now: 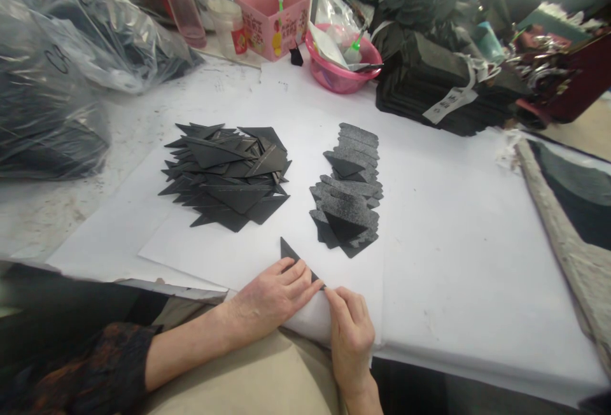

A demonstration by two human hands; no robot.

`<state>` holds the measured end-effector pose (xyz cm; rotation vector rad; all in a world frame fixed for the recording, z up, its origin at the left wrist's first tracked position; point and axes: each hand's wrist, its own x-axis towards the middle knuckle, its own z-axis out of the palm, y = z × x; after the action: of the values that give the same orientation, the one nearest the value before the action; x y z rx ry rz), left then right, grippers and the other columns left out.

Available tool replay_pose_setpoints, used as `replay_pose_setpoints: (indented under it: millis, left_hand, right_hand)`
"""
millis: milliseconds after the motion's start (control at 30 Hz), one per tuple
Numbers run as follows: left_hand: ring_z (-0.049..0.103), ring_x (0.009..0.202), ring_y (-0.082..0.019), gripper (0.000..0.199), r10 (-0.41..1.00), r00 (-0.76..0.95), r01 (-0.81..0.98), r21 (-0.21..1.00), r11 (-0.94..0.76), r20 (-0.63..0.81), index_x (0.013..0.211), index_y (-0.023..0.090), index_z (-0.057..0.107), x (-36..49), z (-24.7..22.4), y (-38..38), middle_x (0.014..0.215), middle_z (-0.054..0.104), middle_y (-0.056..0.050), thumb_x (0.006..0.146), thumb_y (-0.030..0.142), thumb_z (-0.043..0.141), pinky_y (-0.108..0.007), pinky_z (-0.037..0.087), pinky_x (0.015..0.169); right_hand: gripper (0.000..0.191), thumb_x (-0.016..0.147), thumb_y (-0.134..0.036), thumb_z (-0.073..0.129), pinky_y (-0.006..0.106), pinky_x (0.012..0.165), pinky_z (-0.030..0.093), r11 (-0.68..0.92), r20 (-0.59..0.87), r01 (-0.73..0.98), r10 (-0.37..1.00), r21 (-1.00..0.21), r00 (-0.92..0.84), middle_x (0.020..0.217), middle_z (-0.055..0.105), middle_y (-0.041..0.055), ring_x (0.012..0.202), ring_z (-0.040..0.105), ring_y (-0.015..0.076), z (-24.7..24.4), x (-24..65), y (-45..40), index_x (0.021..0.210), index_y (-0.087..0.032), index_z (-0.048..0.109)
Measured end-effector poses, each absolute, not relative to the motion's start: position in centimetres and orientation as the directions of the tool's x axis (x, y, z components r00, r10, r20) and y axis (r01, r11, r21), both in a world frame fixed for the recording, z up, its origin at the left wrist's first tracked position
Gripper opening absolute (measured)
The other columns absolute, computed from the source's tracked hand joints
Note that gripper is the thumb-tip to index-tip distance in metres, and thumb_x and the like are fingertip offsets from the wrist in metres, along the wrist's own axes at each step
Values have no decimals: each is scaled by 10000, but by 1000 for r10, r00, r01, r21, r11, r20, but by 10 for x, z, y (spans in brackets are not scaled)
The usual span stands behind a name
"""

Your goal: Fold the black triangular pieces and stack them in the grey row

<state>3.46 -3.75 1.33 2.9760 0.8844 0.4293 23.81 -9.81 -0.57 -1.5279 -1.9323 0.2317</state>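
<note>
A narrow black triangular piece (287,249) of thin sheet material lies at the table's front edge, partly covered by my fingers. My left hand (274,291) presses on it, the fingers bent and close together over its middle. At its lower right tip, my right hand (352,324) is closed in a pinch, thumb and forefinger on the end. Beyond my left hand is a heap of black pointed pieces (229,173). To the right of the heap, overlapping pieces with speckled grey faces (351,192) form a column, with a few plain black ones among them.
White paper (443,224) covers the table. Plastic bags (52,84) of dark material lie at left. A pink box (273,23), a pink basin (344,77) and a tied stack of black pieces (420,77) stand at the back. A worn ledge (554,224) runs along the right.
</note>
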Motion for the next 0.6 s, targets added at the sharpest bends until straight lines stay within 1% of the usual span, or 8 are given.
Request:
replay_pose_setpoints:
  millis: [267,400,500,567,600]
  left_hand:
    - [495,1197,-275,339,540,797,538,88,-839,270,1336,114,519,36,11,-39,1223,567,-116,1015,120,410,-416,411,999]
    - [500,1161,-276,304,553,783,546,112,-830,285,1291,105,539,40,13,-36,1165,575,-112,1003,113,442,-432,396,996]
    - [520,1080,-263,250,569,779,546,160,-822,265,1223,124,567,42,14,-35,1087,576,-97,978,126,515,-420,411,956]
    - [523,1033,-264,239,596,770,552,228,-802,228,1178,150,577,40,14,-37,1050,567,-87,948,202,609,-419,424,920]
    - [520,1021,-268,274,612,765,557,269,-786,202,1165,166,578,39,13,-38,1042,560,-83,922,260,663,-422,427,907]
  right_hand:
    - [290,908,-29,553,292,781,504,300,376,814,920,-497,-110,968,624,66,893,574,166,-9,238,-99,1110,-209,657]
    - [243,922,-54,548,288,814,506,265,329,800,940,-537,-91,990,614,63,923,577,157,-8,238,-97,1085,-205,646]
    - [167,940,-95,540,271,814,507,226,276,766,959,-602,-65,977,607,52,926,580,146,-2,237,-95,1029,-200,636]
    - [134,949,-123,534,268,808,508,212,247,748,967,-629,-67,969,605,46,921,581,144,3,236,-95,996,-202,632]
    - [128,952,-132,531,269,807,507,209,230,742,970,-637,-76,971,606,43,921,582,144,5,235,-96,989,-204,631]
